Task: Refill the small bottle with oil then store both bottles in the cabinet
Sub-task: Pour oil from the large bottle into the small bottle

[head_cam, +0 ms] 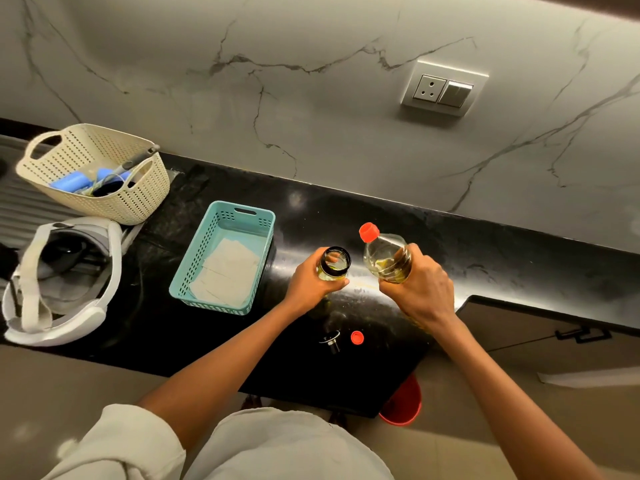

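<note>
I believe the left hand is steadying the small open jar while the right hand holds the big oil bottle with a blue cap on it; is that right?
Not quite: in the head view the cap on the big oil bottle is red, not blue. The rest holds: the left hand steadies the small open jar and the right hand holds the bottle.

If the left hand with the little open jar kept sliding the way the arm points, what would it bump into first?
Probably the big oil bottle in the right hand; it stands just beside the small bottle that the left hand holds. Depth is hard to judge.
</note>
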`<state>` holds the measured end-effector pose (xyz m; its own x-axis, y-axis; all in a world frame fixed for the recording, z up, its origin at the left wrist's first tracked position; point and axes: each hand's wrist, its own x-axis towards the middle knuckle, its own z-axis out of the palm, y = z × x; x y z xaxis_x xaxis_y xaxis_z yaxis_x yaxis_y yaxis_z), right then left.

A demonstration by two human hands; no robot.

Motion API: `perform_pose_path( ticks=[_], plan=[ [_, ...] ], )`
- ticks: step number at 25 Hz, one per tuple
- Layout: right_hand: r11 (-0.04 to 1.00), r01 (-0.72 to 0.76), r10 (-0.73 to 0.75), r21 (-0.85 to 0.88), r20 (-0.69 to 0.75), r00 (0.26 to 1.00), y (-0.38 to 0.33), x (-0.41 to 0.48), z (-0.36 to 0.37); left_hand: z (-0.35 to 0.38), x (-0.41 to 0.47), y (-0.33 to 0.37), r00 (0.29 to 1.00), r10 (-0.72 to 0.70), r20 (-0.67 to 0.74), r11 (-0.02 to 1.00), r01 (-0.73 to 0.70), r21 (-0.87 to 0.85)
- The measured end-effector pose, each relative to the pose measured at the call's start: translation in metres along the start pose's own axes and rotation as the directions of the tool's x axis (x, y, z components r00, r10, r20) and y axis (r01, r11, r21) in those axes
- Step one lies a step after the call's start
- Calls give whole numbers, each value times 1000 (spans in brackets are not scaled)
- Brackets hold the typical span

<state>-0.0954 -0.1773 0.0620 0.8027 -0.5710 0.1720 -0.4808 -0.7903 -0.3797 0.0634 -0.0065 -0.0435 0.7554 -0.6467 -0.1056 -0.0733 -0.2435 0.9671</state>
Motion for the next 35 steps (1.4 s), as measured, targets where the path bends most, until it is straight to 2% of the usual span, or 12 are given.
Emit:
perform_pose_path(
  ticks=[5,12,35],
  plan=[
    [983,47,-24,-177,129,991,2,-3,-5,-3,-1,6,1000,21,-7,999,-21,29],
    [950,105,-39,-295,220,975,-12,2,-15,-4,-2,6,1000,3,-11,999,-2,53],
    [826,214,-61,-521,294,954,-36,15,-32,-4,-1,4,1000,-6,1,997,6,76]
  ],
)
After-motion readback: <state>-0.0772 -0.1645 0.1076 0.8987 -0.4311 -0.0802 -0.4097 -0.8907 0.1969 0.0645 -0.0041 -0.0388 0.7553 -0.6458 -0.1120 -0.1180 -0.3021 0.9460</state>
